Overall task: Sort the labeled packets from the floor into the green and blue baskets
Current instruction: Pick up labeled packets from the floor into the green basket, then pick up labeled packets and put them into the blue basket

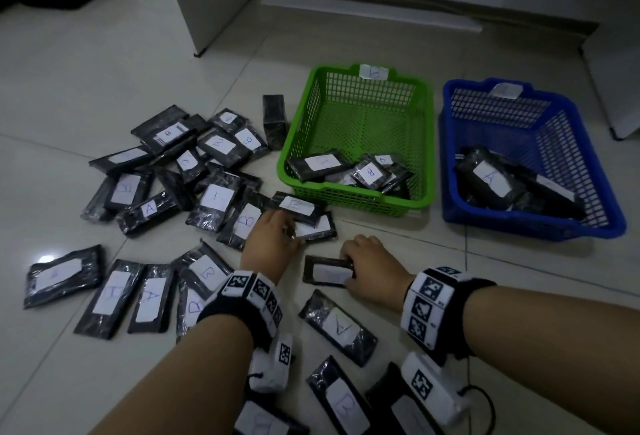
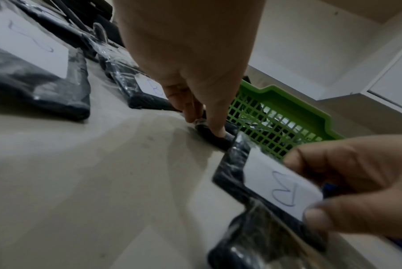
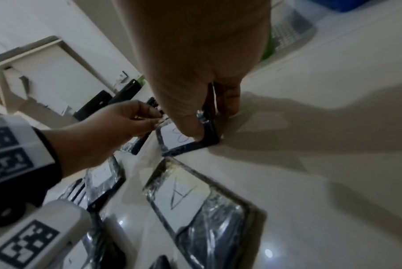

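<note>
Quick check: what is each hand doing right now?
Left hand: fingers pinching a packet on the floor.
Right hand: grip closed on a packet labeled B.

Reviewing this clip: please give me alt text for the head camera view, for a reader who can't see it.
Two hands reach to the tiled floor: the left hand grips a black packet's edge and the right hand grips another labeled packet. Many labeled packets lie scattered to the left; beyond sit a green basket and a blue basket, each holding a few.
</note>
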Motion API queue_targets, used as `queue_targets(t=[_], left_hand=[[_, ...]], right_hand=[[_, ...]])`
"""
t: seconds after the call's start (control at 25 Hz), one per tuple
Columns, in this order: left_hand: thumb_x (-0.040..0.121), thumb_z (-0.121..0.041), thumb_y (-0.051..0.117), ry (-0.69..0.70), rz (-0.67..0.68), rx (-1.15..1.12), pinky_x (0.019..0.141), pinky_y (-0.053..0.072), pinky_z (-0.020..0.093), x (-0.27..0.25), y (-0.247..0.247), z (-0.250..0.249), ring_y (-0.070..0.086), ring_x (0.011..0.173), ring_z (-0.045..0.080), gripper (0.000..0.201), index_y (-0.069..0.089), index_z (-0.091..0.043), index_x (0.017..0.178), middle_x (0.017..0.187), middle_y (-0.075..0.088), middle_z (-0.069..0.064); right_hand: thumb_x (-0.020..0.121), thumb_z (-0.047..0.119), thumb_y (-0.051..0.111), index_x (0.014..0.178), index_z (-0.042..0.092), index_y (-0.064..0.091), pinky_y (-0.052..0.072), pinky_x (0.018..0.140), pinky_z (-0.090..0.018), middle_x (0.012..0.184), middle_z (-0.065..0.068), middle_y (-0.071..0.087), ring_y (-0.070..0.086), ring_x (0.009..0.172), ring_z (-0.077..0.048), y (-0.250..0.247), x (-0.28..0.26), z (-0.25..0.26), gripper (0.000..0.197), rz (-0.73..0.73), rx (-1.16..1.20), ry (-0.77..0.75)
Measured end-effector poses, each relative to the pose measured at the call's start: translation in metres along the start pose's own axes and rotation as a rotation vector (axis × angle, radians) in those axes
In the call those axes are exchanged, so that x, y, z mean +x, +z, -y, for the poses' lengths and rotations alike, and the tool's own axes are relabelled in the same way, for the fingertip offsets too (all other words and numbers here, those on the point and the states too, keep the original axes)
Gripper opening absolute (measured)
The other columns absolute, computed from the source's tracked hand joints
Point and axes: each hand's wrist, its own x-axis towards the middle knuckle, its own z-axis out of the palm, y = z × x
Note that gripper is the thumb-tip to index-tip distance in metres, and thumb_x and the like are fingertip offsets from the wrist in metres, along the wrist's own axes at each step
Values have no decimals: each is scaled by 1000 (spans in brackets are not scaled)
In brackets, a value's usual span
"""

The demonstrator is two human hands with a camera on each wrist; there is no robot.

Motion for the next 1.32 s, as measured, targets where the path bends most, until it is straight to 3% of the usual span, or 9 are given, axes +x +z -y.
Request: queue_targets(t=[0.2,0.44,0.52,0.64,0.84,0.96,1.12,1.2,1.32], left_hand=[[71,-28,77,-81,1,-27,77,48,33,-3,6,-1,54,90,18,40,54,-23,103,102,54,-4],[61,-34,82,-23,33,79,89,46,42,-10,13,-3,50,107,26,50,59,-21,103,114,53,3],[60,-34,82,33,78,65,86,47,38,-15,14,-10,52,102,23,46,55,-24,95,106,58,-1],[59,-26,81,122,175,-30,82,49,32,-22,12,-19,53,95,15,51,54,-25,103,104,54,-5],[64,-7,77,193,223,-316,83,52,24,-20,-5,-48,59,81,9,60,58,-23,119,109,46,-1],[62,-11,74,191,181,-495,83,54,27,-10,-11,-76,63,92,17,61,54,-31,115,116,53,4],[70,2,71,234,149,-684,85,51,16,6,-3,-138,61,99,1,61,53,-21,124,121,58,2],[72,3,72,271,119,-664,83,50,12,15,11,-171,60,98,-4,60,54,-19,124,119,59,-4],[69,1,74,301,170,-643,86,54,26,29,45,-215,63,95,6,60,54,-24,121,117,63,0]], right_hand=[[77,17,63,90,24,50,43,64,-26,89,2,59,56,80,-16,-30,-14,4,19,-191,389,4],[79,7,62,97,19,54,38,57,-1,81,11,55,51,70,2,-80,-6,6,22,-620,607,69],[81,8,60,103,23,52,47,59,-16,85,7,60,57,70,-6,-95,6,-3,28,-670,658,131],[84,8,59,104,27,53,41,54,-25,76,9,56,54,65,-14,-105,24,-24,29,-632,580,231],[83,10,64,119,26,63,50,86,-24,116,-7,62,62,98,-22,-97,41,-55,40,-494,368,275],[83,2,57,105,16,70,44,84,-18,109,-8,64,62,94,-20,-105,18,-58,29,-644,389,236],[80,1,56,81,13,68,42,73,-21,90,-6,66,59,81,-18,-112,-38,-83,17,-875,393,287],[78,1,57,80,12,67,37,69,-20,90,-8,62,57,81,-21,-106,-64,-111,16,-916,384,385],[77,2,62,89,12,70,35,80,-24,99,-12,57,50,96,-31,-95,-99,-156,18,-891,227,490]])
